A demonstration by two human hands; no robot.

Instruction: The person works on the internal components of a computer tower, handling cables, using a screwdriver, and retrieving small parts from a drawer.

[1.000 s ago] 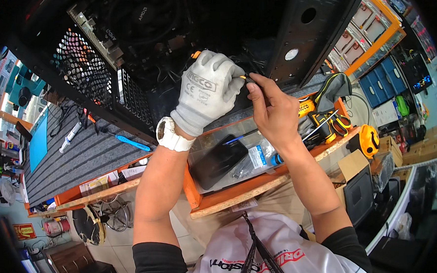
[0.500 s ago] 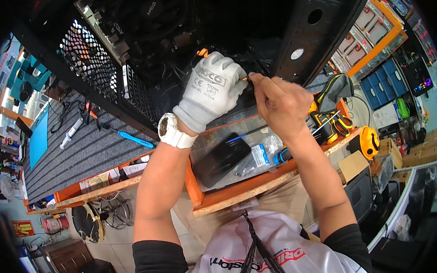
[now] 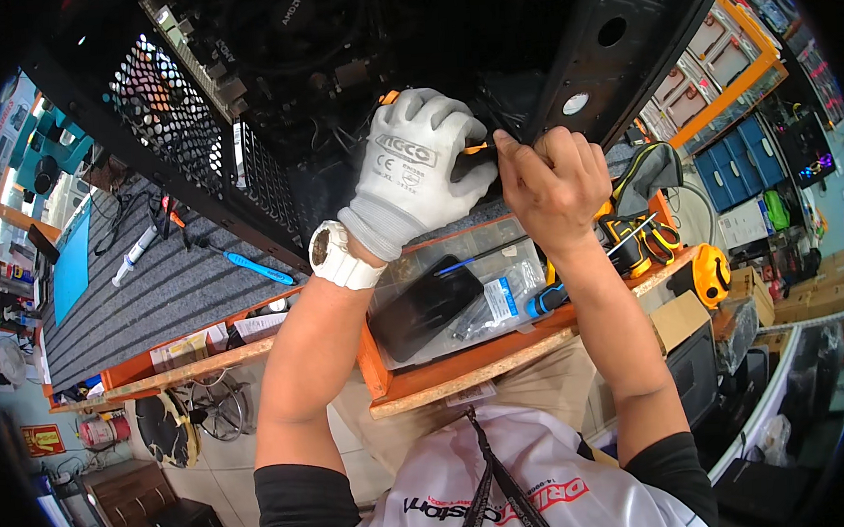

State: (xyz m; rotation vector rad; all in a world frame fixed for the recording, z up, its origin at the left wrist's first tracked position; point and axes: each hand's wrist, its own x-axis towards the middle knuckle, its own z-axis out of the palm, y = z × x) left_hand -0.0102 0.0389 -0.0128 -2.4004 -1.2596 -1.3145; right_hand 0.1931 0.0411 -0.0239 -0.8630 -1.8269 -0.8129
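My left hand (image 3: 415, 168), in a white glove with a white watch at the wrist, is curled inside the open black computer case (image 3: 584, 74). Its fingertips are on a thin black-and-yellow piece (image 3: 476, 148), too small to identify. My bare right hand (image 3: 552, 185) pinches the other side of this piece, its fingers curled. Dark cables (image 3: 339, 129) lie behind my hands. Above them, a motherboard with a round fan (image 3: 286, 32) sits in shadow. An orange object (image 3: 388, 97) shows just past my left fingers, partly hidden.
An orange-edged wooden drawer (image 3: 419, 392) holds a black pouch (image 3: 415, 321) and bags. Yellow-black tools (image 3: 652, 247) lie at right. A syringe (image 3: 133, 256) and blue tool (image 3: 260, 269) lie on the ribbed grey mat (image 3: 101, 328). A yellow case (image 3: 709, 277) is at far right.
My left hand has shifted slightly to the right, its thumb lower. My right hand has moved right and turned, its fingers now more curled around the small piece.
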